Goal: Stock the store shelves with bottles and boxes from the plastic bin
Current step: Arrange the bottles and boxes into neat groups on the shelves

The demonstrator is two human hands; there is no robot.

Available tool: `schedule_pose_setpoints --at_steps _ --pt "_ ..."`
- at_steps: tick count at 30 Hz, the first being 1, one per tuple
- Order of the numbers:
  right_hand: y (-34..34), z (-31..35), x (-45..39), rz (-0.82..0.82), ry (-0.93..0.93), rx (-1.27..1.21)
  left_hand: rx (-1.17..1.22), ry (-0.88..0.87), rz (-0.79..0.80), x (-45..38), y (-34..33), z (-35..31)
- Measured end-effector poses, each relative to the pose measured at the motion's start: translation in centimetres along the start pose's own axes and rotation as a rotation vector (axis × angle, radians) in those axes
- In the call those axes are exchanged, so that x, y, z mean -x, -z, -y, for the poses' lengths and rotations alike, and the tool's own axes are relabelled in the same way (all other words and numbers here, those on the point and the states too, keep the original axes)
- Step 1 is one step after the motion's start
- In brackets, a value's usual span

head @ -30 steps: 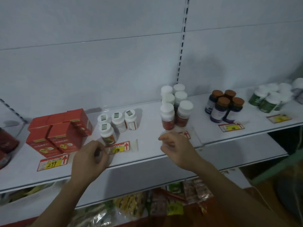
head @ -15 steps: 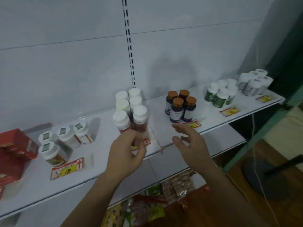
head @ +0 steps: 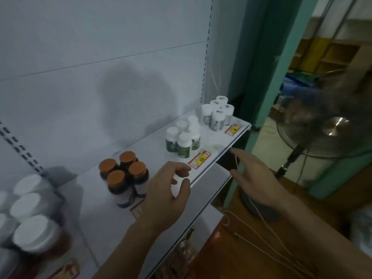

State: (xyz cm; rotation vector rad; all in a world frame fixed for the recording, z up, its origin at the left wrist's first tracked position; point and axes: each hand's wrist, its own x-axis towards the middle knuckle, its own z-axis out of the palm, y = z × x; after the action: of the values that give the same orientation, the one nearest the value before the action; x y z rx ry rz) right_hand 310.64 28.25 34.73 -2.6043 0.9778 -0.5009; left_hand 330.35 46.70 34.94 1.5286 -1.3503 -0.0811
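Fingers first: left hand (head: 167, 196) sits centre frame, loosely curled, thumb and forefinger apart, gripping nothing I can see. It hovers over the shelf (head: 213, 164) front edge, just right of the orange-capped bottles (head: 122, 176). Right hand (head: 255, 178) is past the shelf's right end, fingers spread and relaxed, also empty as far as I can tell

Progress, my read: top shelf already carries four clusters. Blurred white-capped bottles (head: 32, 224) lower left, orange caps centre left, green-label bottles (head: 182, 141) centre, white bottles (head: 218, 113) at the far right corner. Price tags (head: 199, 159) sit in front of them. Gaps between clusters suggest room for more. With both hands empty, I'd say I'm between placements and need another item

Can't see the plastic bin anywhere in frame, so remaining stock is unknown. No boxes in view either. Lower shelf mostly hidden under the top one, only some packets at bottom centre, too dark to identify. Left-edge bottles are motion-blurred, labels unreadable. Fan (head: 326, 133) at right is smeared; white cord (head: 267, 224) trails across the floor beneath my right forearm
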Motion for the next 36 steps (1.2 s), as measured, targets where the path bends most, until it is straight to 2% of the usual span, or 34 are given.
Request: schedule_pose_setpoints --at_steps 4,7,11,17,24,27,31,36 --pt "1.9 -6.3 -4.2 -0.008 0.014 0.014 0.052 0.021 -0.006 -4.9 -6.1 0.6" --pt "2.6 -11.0 -8.0 -0.027 0.066 -0.043 0.055 0.084 -0.07 -8.9 -10.8 1.4" --pt "4.4 -16.0 -12.6 -0.048 0.109 -0.193 0.07 0.192 -0.171 -14.1 -16.9 0.8" --pt "5.3 -21.3 -18.4 0.031 0.13 -0.384 0.004 0.28 -0.265 -18.9 -22.7 0.6" --pt "4.0 -21.2 -25.7 0.14 0.34 -0.477 -0.163 0.319 -0.382 -21.7 -23.0 1.7" --pt "4.3 -20.7 -28.4 0.135 0.454 -0.479 -0.277 0.292 -0.389 -23.7 -21.9 2.0" --pt "5.2 -21.0 -31.2 0.121 0.488 -0.434 -0.32 0.306 -0.43 -25.8 -20.8 2.5" --pt "6.0 -21.2 -35.1 0.198 0.511 -0.379 -0.462 0.337 -0.299 -28.3 -19.9 3.2"
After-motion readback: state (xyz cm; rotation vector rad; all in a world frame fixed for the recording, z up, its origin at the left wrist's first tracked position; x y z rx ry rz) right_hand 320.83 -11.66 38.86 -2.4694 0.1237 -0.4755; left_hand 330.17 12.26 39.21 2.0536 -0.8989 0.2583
